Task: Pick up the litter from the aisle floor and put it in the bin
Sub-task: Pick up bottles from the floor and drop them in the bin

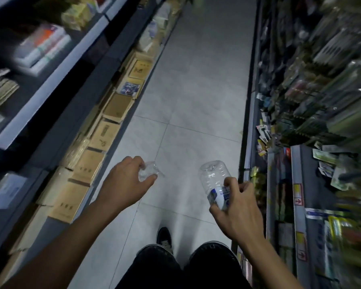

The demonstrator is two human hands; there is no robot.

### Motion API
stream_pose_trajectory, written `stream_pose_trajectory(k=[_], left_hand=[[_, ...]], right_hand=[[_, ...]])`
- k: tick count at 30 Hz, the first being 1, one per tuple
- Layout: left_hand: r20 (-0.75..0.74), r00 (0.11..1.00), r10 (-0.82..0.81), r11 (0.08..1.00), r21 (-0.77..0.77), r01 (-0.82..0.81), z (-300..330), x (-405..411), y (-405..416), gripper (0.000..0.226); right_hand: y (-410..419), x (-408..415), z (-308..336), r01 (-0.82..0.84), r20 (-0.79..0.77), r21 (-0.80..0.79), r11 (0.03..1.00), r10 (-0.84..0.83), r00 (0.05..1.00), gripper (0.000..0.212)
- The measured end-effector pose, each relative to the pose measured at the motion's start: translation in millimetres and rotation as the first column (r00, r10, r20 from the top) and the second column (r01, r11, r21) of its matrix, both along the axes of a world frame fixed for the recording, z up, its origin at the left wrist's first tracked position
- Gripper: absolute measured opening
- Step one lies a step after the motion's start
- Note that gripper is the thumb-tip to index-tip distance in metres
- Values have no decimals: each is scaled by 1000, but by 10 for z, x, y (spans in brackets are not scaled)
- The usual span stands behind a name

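Left hand (pixel 125 180) clamped on crumpled wrap (pixel 149 172), right hand (pixel 236 207) clamped on bottle (pixel 216 182), both off the floor (pixel 188 101). Keep grips firm, walk to bin (not visible).

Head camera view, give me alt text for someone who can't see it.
A person walks down a shop aisle holding litter in both hands: a crumpled clear wrapper in the left hand and an empty plastic bottle, base pointing away, in the right hand. Stocked shelves line both sides of the tiled floor; no bin is visible.
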State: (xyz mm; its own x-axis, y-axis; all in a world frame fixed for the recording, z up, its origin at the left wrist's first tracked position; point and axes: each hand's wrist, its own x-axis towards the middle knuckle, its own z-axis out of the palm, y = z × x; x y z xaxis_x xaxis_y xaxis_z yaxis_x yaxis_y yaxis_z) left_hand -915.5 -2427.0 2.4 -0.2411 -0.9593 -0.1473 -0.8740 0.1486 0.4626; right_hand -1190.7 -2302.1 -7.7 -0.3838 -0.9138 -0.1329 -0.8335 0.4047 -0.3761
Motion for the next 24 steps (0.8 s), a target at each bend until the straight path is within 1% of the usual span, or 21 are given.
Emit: stream_pose_trajectory(k=[4, 7, 13, 16, 18, 24], left_hand=[[8, 997, -79, 997, -5, 79, 23, -564, -587, 37], [7, 992, -124, 992, -17, 124, 9, -1041, -1043, 39], [26, 992, -125, 991, -46, 127, 19, -1944, -1835, 41], [38, 994, -99, 994, -46, 101, 26, -2245, -2078, 42], [36, 997, -69, 997, -40, 71, 33, -2360, -2209, 41], [31, 996, 84, 996, -7, -83, 71, -2351, -2611, 35]], right_hand=[[-194, -438, -70, 113, 33, -14, 993, -113, 993, 57], [-412, -836, -149, 166, 34, 22, 986, -167, 985, 57], [-1149, -1660, -269, 193, 53, 42, 980, -195, 979, 54], [-1610, -1985, -259, 157, 68, 38, 987, -159, 985, 57], [-1946, -2150, -233, 103, 63, 31, 994, -105, 992, 58], [-3011, -2358, -104, -68, 81, 19, 997, 67, 994, 56]])
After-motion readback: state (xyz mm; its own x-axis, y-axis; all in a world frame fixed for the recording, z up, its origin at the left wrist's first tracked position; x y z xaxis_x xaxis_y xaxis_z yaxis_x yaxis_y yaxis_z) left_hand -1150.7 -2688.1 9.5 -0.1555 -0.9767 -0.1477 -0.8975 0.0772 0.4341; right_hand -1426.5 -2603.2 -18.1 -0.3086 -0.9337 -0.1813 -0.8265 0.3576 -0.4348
